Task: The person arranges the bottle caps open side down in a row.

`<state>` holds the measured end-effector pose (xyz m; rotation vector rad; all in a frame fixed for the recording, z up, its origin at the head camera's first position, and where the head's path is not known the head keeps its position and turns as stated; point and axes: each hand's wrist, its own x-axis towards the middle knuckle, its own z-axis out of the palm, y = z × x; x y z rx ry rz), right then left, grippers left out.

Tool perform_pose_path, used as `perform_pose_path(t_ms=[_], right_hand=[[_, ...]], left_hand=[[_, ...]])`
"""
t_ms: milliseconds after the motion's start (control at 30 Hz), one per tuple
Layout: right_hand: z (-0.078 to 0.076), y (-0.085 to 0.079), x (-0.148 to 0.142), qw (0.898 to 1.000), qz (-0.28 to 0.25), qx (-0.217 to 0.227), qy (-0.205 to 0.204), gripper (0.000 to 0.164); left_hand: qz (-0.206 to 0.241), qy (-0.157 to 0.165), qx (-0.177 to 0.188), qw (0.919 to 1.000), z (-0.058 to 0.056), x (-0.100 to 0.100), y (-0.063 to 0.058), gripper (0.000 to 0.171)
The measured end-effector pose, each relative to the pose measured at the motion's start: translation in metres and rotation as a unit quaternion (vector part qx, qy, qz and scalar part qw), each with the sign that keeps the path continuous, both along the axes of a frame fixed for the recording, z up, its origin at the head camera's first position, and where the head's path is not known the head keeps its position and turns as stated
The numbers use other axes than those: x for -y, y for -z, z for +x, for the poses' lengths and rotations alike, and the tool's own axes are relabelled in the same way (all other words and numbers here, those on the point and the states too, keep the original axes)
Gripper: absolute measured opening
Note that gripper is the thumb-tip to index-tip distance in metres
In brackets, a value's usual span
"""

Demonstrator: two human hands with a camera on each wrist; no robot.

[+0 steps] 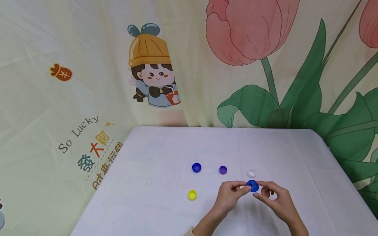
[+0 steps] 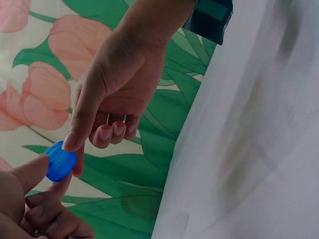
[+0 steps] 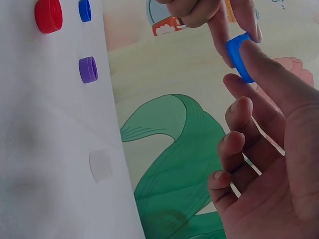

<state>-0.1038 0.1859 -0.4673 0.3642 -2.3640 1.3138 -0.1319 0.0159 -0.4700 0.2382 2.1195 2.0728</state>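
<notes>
A blue bottle cap (image 1: 252,186) is held up between both hands over the white table. My left hand (image 1: 228,197) pinches it from the left with thumb and index finger. From the other side my right hand (image 1: 280,200) has its index finger at the cap's edge; in the left wrist view its thumb lies over the blue cap (image 2: 61,162). The right hand's other fingers curl loosely, as the right wrist view shows. Just beyond the held cap lies a clear cap (image 1: 251,173) on the table.
On the white table (image 1: 141,209) lie a darker blue cap (image 1: 196,167), a purple cap (image 1: 222,169) and a yellow-looking cap (image 1: 192,195), left of the hands. A red cap (image 3: 48,16) shows in the right wrist view. A printed curtain (image 1: 195,82) hangs behind the table.
</notes>
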Motion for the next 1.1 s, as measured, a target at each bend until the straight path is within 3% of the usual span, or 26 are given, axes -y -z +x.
perform_pose_path(t_ms=[200,333,467,667,800,933,1100], right_hand=[[-0.007,0.021,-0.009,1.000,0.003,-0.001,-0.009,0.030],[-0.006,0.020,-0.010,1.000,-0.007,0.011,-0.010,0.022],[-0.005,0.017,-0.011,0.999,-0.017,0.038,-0.008,0.015],[-0.004,0.016,-0.012,0.997,-0.045,0.055,-0.020,0.013],[-0.005,0.018,-0.013,0.997,-0.051,0.054,-0.025,0.011],[-0.006,0.019,-0.013,0.997,-0.050,0.056,-0.025,0.010],[-0.006,0.019,-0.012,0.997,-0.046,0.055,-0.019,0.010]], left_hand=[[-0.022,0.006,-0.098,0.9949,0.000,0.001,-0.001,0.022],[-0.050,0.007,-0.196,0.9792,-0.001,0.002,0.001,0.022],[-0.087,0.013,-0.284,0.9549,-0.001,0.003,0.004,0.023],[-0.132,0.014,-0.407,0.9040,-0.001,0.005,0.007,0.024],[-0.151,0.017,-0.441,0.8844,-0.001,0.007,0.009,0.024],[-0.165,0.016,-0.457,0.8739,-0.002,0.007,0.008,0.024],[-0.154,0.022,-0.446,0.8813,-0.003,0.007,0.009,0.025]])
